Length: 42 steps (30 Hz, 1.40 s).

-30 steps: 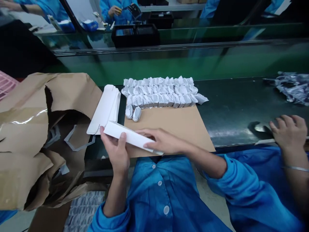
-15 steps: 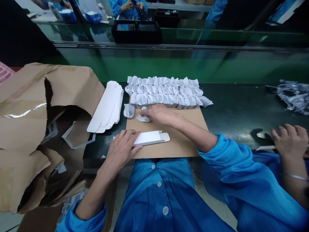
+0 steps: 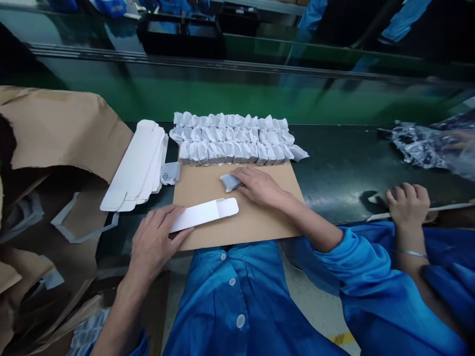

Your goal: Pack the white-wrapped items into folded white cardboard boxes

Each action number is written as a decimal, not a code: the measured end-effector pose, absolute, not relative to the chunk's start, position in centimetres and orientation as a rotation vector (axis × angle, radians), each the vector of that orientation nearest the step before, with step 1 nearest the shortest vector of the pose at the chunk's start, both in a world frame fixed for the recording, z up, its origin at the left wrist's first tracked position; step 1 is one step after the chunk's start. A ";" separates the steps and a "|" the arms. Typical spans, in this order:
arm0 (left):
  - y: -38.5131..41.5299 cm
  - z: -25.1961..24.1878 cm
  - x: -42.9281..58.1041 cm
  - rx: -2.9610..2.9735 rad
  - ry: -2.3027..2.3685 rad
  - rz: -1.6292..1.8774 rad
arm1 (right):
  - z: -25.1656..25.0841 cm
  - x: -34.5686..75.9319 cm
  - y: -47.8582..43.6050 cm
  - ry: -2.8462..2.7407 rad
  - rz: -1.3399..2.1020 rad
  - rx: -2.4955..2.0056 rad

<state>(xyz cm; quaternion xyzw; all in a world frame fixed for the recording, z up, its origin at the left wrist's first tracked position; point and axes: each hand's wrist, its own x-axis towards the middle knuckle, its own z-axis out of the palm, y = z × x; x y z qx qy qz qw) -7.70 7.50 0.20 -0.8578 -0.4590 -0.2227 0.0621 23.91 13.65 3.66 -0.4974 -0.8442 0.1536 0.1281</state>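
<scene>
My left hand (image 3: 158,235) is closed around the near end of a long white carton (image 3: 198,216), whose flap end points right. Between the fingers of my right hand (image 3: 258,185) is a small wrapped packet (image 3: 230,182), greyish white, held just above or on a brown cardboard sheet (image 3: 267,217); I cannot tell which. Beyond it, similar wrapped packets (image 3: 230,141) stand in three tight rows. One more packet (image 3: 170,173) with a printed mark lies at the sheet's left edge.
Flattened white cartons (image 3: 135,168) lie stacked at left, beside a torn brown cardboard box (image 3: 70,131). At right, another person's hand (image 3: 410,205) rests by the table edge, near crumpled clear plastic bags (image 3: 419,143). Black trays (image 3: 181,39) stand behind the green partition (image 3: 237,99).
My right hand has picked up the small packet and brought it to the right, clear of the rows. The white carton's flap end is now tilted upward. The whole view has shifted.
</scene>
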 end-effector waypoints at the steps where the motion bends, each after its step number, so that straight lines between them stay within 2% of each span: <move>1: 7.4 0.2 -7.8 -2.584 -1.393 -0.675 | 3.6 23.7 13.9 -2.431 0.452 -1.472; 4: 7.1 0.3 -7.8 -2.536 -1.426 -0.674 | 4.5 23.4 12.9 -2.205 0.386 -1.564; 7: 6.7 0.5 -7.3 -2.508 -1.445 -0.688 | 5.8 23.1 9.6 -1.948 0.161 -1.510; 9: 6.5 0.7 -6.9 -2.471 -1.459 -0.713 | 6.1 22.7 7.4 -2.043 0.090 -1.417; 13: 6.1 1.0 -6.0 -2.445 -1.413 -0.678 | 5.6 22.7 5.9 -2.359 0.389 -1.243; 17: 5.2 1.2 -5.2 -2.478 -1.317 -0.689 | 5.5 23.1 7.0 -2.304 0.636 -1.025; 20: 4.6 1.4 -4.8 -2.403 -1.322 -0.721 | 5.7 22.3 7.2 -2.203 0.689 -1.055; 24: 4.1 1.5 -4.6 -2.352 -1.360 -0.718 | 5.8 21.1 6.0 -1.937 0.972 -1.238; 29: 4.0 1.3 -3.8 -2.284 -1.356 -0.822 | 6.1 20.7 5.3 -1.670 0.891 -1.328; 33: 4.3 1.4 -3.8 -2.300 -1.318 -0.867 | 7.0 21.0 5.7 -1.503 1.196 -1.346; 35: 4.2 1.4 -4.0 -2.299 -1.276 -0.864 | 7.4 21.1 5.6 -1.483 1.241 -1.343; 42: 3.0 0.1 -4.0 -2.178 -1.188 -1.059 | 8.1 21.5 3.8 -1.513 1.066 -1.307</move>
